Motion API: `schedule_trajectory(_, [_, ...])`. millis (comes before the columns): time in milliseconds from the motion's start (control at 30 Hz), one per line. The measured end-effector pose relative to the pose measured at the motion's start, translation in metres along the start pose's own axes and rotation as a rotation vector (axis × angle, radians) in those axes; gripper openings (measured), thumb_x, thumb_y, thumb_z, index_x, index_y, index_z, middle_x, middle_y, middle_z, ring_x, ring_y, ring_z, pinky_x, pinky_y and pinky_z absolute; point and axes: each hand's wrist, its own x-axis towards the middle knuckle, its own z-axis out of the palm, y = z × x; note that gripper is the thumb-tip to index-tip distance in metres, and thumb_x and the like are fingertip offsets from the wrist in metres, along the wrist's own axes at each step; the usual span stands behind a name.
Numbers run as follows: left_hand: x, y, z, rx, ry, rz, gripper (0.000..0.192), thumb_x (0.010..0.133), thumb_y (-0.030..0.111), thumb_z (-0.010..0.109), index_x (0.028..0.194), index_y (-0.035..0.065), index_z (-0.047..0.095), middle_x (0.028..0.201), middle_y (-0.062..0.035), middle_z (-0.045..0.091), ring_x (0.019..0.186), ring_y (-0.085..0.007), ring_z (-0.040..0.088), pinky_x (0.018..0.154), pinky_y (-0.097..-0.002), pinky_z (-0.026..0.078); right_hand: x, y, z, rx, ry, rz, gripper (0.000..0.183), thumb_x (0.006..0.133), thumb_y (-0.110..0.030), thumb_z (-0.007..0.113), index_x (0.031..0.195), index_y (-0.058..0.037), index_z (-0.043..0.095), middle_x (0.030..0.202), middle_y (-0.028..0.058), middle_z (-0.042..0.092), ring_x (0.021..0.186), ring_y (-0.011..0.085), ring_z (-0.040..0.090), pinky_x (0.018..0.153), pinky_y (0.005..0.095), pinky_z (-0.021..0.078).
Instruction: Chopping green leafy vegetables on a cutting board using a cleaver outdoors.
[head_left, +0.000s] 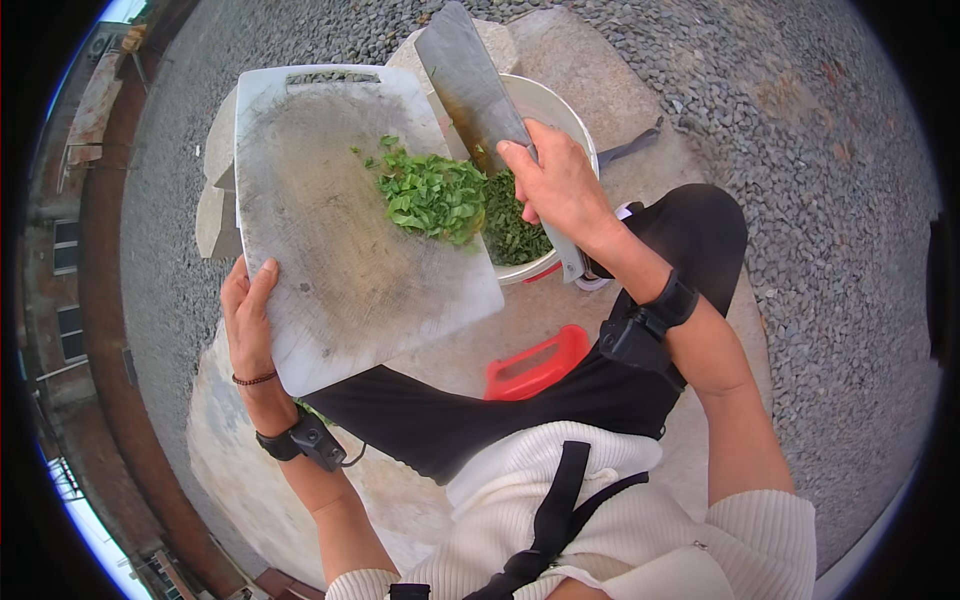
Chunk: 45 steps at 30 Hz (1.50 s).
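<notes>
My left hand (250, 319) grips the near left edge of a white, worn cutting board (322, 225), thumb on top. A heap of chopped green leaves (431, 195) lies at the board's right edge, beside the rim of a white bucket (566, 112). Darker chopped greens (514, 225) fill part of the bucket. My right hand (559, 176) is closed around the handle of a broad cleaver (472, 82). The blade points up and away, over the bucket's left side, with bits of leaf and brownish wet marks on it. The board covers part of the bucket.
A red plastic handled object (536, 364) lies on the stone slab between my legs. Pale stone blocks (217, 217) stand behind and left of the board. A dark strap (634, 146) lies right of the bucket. Grey gravel (810, 247) surrounds the slab, with a building at far left.
</notes>
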Motion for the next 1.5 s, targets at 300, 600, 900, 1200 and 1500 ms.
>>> schedule_trajectory(300, [0.02, 0.049, 0.025, 0.139, -0.051, 0.071, 0.027, 0.088, 0.015, 0.053, 0.105, -0.0068, 0.055, 0.089, -0.0058, 0.062, 0.075, -0.0089, 0.056, 0.068, -0.0222, 0.043, -0.009, 0.014, -0.009, -0.235, 0.093, -0.122, 0.029, 0.086, -0.023, 0.052, 0.075, 0.0043, 0.052, 0.068, 0.0274, 0.057, 0.071, 0.0462, 0.057, 0.066, 0.0521, 0.0427])
schedule_trajectory(600, [0.024, 0.046, 0.022, 0.132, -0.062, 0.074, 0.027, 0.089, 0.014, 0.053, 0.106, -0.0067, 0.055, 0.09, -0.0054, 0.062, 0.076, -0.0081, 0.056, 0.068, -0.0219, 0.044, -0.015, 0.012, -0.012, -0.426, 0.219, -0.234, 0.019, 0.085, -0.016, 0.053, 0.079, 0.0019, 0.052, 0.066, 0.0235, 0.058, 0.065, 0.0428, 0.059, 0.059, 0.048, 0.0464])
schedule_trajectory(900, [0.02, 0.046, 0.023, 0.112, -0.025, 0.069, 0.025, 0.088, 0.013, 0.054, 0.104, -0.0066, 0.055, 0.088, -0.0058, 0.062, 0.074, -0.0085, 0.056, 0.067, -0.0222, 0.044, -0.022, 0.025, 0.008, -0.717, 0.063, -0.402, 0.01, 0.081, -0.01, 0.054, 0.082, -0.0002, 0.051, 0.065, 0.0198, 0.059, 0.057, 0.0352, 0.062, 0.053, 0.0419, 0.0505])
schedule_trajectory(1200, [0.018, 0.043, 0.022, 0.128, -0.014, 0.07, 0.026, 0.088, 0.014, 0.054, 0.104, -0.007, 0.055, 0.088, -0.0053, 0.062, 0.075, -0.0081, 0.056, 0.067, -0.022, 0.043, -0.027, 0.034, 0.023, -0.824, -0.018, -0.424, 0.013, 0.077, -0.005, 0.054, 0.086, 0.0041, 0.052, 0.066, 0.0191, 0.06, 0.061, 0.0308, 0.064, 0.054, 0.0373, 0.0523])
schedule_trajectory(1500, [0.017, -0.002, -0.001, -0.018, -0.02, -0.017, 0.031, 0.089, 0.016, 0.054, 0.11, -0.0065, 0.053, 0.096, -0.0077, 0.062, 0.081, -0.0105, 0.058, 0.073, -0.0231, 0.044, -0.013, 0.026, 0.003, -0.519, -0.017, -0.207, 0.022, 0.085, -0.02, 0.056, 0.084, 0.0021, 0.055, 0.065, 0.0234, 0.059, 0.066, 0.0421, 0.06, 0.061, 0.0482, 0.0478])
